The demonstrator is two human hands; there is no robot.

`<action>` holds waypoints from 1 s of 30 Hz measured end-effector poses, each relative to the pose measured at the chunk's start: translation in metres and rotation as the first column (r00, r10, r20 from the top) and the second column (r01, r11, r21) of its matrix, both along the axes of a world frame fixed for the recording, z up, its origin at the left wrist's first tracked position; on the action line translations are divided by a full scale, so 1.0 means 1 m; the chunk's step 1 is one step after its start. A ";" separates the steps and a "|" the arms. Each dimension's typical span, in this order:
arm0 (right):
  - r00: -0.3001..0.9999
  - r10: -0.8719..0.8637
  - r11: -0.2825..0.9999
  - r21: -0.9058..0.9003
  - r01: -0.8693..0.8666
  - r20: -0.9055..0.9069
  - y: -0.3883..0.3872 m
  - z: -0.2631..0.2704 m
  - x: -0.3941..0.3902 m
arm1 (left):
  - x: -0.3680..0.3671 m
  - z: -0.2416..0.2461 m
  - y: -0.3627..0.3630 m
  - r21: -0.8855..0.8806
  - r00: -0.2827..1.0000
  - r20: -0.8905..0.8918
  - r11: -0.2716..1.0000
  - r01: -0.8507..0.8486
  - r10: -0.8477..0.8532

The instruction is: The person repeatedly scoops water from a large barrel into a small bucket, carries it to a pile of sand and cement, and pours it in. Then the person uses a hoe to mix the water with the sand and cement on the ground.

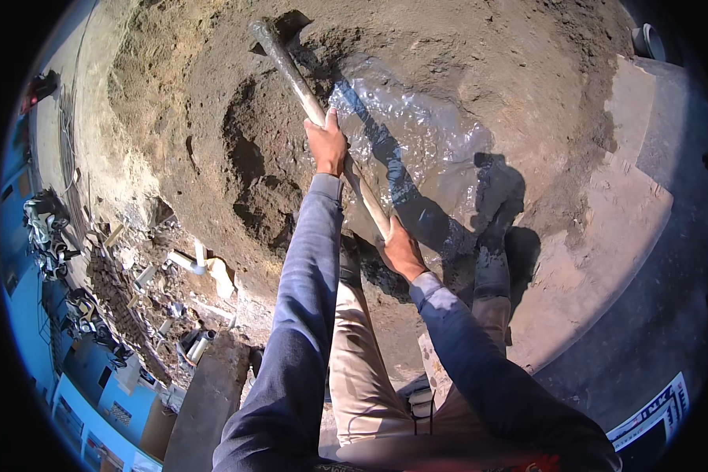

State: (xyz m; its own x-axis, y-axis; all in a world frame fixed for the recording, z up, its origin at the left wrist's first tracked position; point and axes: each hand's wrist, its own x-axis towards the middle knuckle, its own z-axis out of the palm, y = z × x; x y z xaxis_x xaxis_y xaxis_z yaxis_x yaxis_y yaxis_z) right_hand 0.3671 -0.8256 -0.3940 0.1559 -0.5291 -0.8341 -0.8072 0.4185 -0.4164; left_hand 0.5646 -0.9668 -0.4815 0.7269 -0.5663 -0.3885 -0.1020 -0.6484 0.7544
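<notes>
My left hand [327, 143] grips the wooden handle of a mud-caked hoe [366, 197] partway along its length. Lower down, near the handle's end, my right hand [402, 248] is closed around the same shaft. The hoe's metal blade [292, 25] is at the top of the view, against the far side of a heap of damp sand or mortar mix [189, 118]; part of the blade is in shadow. Between my arms and the heap's far rim lies a hollow of wet, glistening grey slurry [436, 130]. The shadows of my arms and the hoe fall across it.
Both my legs stand at the hollow's near edge, the right boot [491, 271] coated in mud. At left lie rubble and white plastic pipe pieces [189, 259], with parked motorcycles [47, 230] beyond. A bucket-like container [649, 42] sits at upper right. A concrete ledge [206, 395] is at lower left.
</notes>
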 end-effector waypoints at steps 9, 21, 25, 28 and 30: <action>0.992 0.118 0.989 -0.084 -0.121 -0.042 0.138 0.058 -0.113 | -0.085 0.000 0.175 0.325 0.600 -0.671 0.900 -0.291 0.436; 0.997 0.076 0.935 -0.349 -0.065 0.019 0.037 0.043 -0.106 | -0.079 0.139 0.041 -0.229 0.790 -0.602 0.922 -0.311 0.117; 0.998 -0.060 0.989 -0.135 0.061 0.015 -0.042 0.023 -0.079 | -0.073 0.043 -0.056 -0.243 0.974 -0.214 0.962 -0.121 0.068; 0.987 -0.134 0.990 -0.052 0.130 -0.084 -0.023 0.031 -0.080 | -0.109 -0.024 -0.040 0.003 0.924 -0.382 1.000 -0.015 0.015; 0.984 -0.082 0.995 -0.070 0.072 -0.161 0.013 0.041 -0.093 | -0.124 -0.046 -0.007 0.142 0.815 -0.574 0.990 0.003 0.080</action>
State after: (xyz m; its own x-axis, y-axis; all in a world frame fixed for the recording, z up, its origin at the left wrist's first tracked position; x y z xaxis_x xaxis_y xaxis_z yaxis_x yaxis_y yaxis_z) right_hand 0.2741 -0.8129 -0.3531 -0.0229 -0.5869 -0.8093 -0.8330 0.4589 -0.3092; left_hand 0.4404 -0.9737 -0.5276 0.3655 -0.4570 -0.8109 0.3526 -0.7383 0.5750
